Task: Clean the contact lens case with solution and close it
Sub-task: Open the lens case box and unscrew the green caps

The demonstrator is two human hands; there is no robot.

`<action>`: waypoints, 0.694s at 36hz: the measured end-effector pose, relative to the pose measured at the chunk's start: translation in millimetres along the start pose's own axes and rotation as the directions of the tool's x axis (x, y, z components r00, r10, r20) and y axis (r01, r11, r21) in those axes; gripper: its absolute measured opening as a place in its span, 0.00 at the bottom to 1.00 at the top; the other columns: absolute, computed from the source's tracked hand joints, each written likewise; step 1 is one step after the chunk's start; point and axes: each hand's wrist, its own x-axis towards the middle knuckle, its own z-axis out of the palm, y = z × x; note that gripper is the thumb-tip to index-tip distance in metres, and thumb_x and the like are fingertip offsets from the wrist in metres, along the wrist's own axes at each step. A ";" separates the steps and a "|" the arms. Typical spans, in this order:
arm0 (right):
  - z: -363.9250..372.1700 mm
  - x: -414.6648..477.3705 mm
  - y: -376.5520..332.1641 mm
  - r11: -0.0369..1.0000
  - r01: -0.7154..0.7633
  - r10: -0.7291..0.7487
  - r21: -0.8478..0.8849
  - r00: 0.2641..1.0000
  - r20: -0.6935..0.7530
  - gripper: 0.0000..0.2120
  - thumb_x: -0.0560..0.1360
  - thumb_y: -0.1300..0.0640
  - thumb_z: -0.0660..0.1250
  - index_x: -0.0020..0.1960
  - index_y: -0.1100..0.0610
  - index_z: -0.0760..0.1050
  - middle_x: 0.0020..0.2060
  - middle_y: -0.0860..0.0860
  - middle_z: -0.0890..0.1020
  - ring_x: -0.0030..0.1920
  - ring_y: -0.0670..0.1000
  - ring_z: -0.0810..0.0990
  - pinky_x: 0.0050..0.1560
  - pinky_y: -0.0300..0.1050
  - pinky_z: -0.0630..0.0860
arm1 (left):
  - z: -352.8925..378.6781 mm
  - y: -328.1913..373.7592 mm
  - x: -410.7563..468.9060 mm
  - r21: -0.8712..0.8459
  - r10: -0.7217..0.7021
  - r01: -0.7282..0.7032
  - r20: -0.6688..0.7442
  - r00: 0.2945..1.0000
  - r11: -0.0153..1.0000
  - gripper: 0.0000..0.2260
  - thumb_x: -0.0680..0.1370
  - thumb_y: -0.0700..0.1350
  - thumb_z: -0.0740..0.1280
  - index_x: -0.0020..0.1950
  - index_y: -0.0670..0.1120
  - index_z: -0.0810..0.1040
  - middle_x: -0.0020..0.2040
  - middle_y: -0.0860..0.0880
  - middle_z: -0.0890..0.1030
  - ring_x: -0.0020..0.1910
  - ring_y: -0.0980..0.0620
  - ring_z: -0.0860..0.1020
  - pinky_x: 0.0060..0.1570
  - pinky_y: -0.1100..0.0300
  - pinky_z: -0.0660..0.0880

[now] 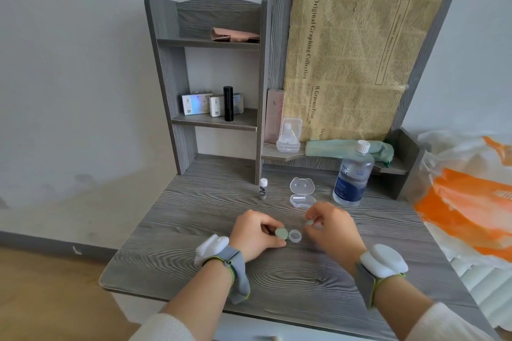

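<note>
A small clear contact lens case (294, 236) lies on the grey wooden desk (194, 230), its right well uncapped. My left hand (256, 234) holds the case's left end, where a pale green cap (280, 232) sits between thumb and fingers. My right hand (331, 225) hovers just right of the case and pinches a second pale green cap (309, 222) at its fingertips. The solution bottle (352, 176), clear with a blue label and a white cap on, stands upright behind my right hand.
An open clear hinged box (302, 192) lies behind the hands, with a small white-capped vial (263, 188) to its left. A shelf unit at the back holds boxes, a black tube (228, 103) and a green cloth (332, 148). An orange-and-white plastic bag (468, 202) lies right of the desk.
</note>
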 end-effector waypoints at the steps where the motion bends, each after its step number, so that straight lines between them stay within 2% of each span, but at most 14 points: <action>1: 0.8 -0.8 2.7 1.000 -0.012 0.012 0.002 1.000 -0.023 0.04 0.68 0.58 0.69 0.43 0.52 0.77 0.41 0.46 0.81 0.43 0.49 0.79 0.47 0.45 0.76 | 0.0 0.0 -0.2 -0.003 0.001 -0.001 0.000 1.000 1.000 0.15 0.63 0.46 0.79 0.49 0.51 0.85 0.36 0.60 0.80 0.31 0.71 0.74 0.35 0.78 0.68; 4: 3.5 -2.9 10.1 0.999 -0.038 0.038 0.000 0.998 -0.049 0.04 0.68 0.54 0.70 0.39 0.50 0.75 0.39 0.44 0.81 0.43 0.48 0.79 0.45 0.45 0.77 | 0.4 0.5 -0.6 -0.008 0.001 -0.001 -0.007 1.000 1.000 0.14 0.63 0.46 0.79 0.48 0.51 0.85 0.36 0.59 0.80 0.31 0.70 0.74 0.34 0.77 0.68; 8: 6.2 -4.3 15.0 0.998 -0.047 0.044 -0.039 0.997 -0.061 0.05 0.69 0.50 0.70 0.37 0.48 0.75 0.40 0.43 0.81 0.41 0.48 0.76 0.39 0.41 0.70 | 0.4 1.4 -0.4 -0.008 -0.002 0.001 -0.011 1.000 1.000 0.15 0.64 0.46 0.79 0.48 0.51 0.85 0.37 0.58 0.81 0.30 0.68 0.74 0.34 0.77 0.67; 14: 5.9 -7.9 15.9 0.998 -0.024 0.020 -0.066 0.998 -0.059 0.05 0.70 0.48 0.69 0.39 0.48 0.75 0.41 0.44 0.80 0.42 0.48 0.76 0.40 0.43 0.71 | 0.4 1.9 -0.5 0.002 0.002 -0.002 -0.008 1.000 1.000 0.15 0.64 0.46 0.79 0.49 0.51 0.85 0.38 0.56 0.81 0.30 0.66 0.74 0.35 0.76 0.68; 18: 3.5 -8.7 12.6 0.996 0.029 -0.033 -0.079 0.998 -0.049 0.05 0.71 0.50 0.68 0.46 0.49 0.77 0.44 0.44 0.78 0.47 0.48 0.76 0.44 0.43 0.72 | 0.5 1.7 -0.3 0.005 -0.007 0.007 -0.010 1.000 1.000 0.15 0.63 0.47 0.79 0.48 0.51 0.85 0.37 0.57 0.81 0.30 0.66 0.73 0.35 0.76 0.68; 20: 1.1 -7.0 10.2 0.995 0.058 -0.061 -0.080 0.997 -0.036 0.05 0.72 0.55 0.67 0.48 0.51 0.78 0.46 0.45 0.79 0.48 0.49 0.76 0.45 0.43 0.73 | 0.6 2.1 -0.1 0.011 -0.011 0.011 -0.003 1.000 1.000 0.14 0.63 0.47 0.79 0.48 0.51 0.85 0.36 0.59 0.80 0.30 0.68 0.74 0.34 0.77 0.68; 22: -1.5 -5.7 7.7 0.993 0.095 -0.097 -0.076 0.995 -0.025 0.08 0.73 0.60 0.64 0.49 0.52 0.80 0.46 0.47 0.80 0.48 0.50 0.77 0.47 0.43 0.74 | 0.0 2.5 0.0 0.016 -0.016 0.016 0.002 1.000 1.000 0.14 0.63 0.47 0.79 0.48 0.52 0.85 0.35 0.60 0.80 0.30 0.69 0.74 0.34 0.77 0.67; 25: -4.4 -6.2 4.8 0.985 0.141 -0.142 -0.099 0.990 -0.008 0.12 0.74 0.62 0.62 0.52 0.53 0.80 0.48 0.47 0.80 0.50 0.49 0.77 0.50 0.42 0.73 | 0.2 2.9 -0.3 0.026 -0.021 0.021 0.006 1.000 0.999 0.14 0.64 0.47 0.79 0.49 0.52 0.84 0.36 0.59 0.80 0.31 0.67 0.74 0.34 0.77 0.68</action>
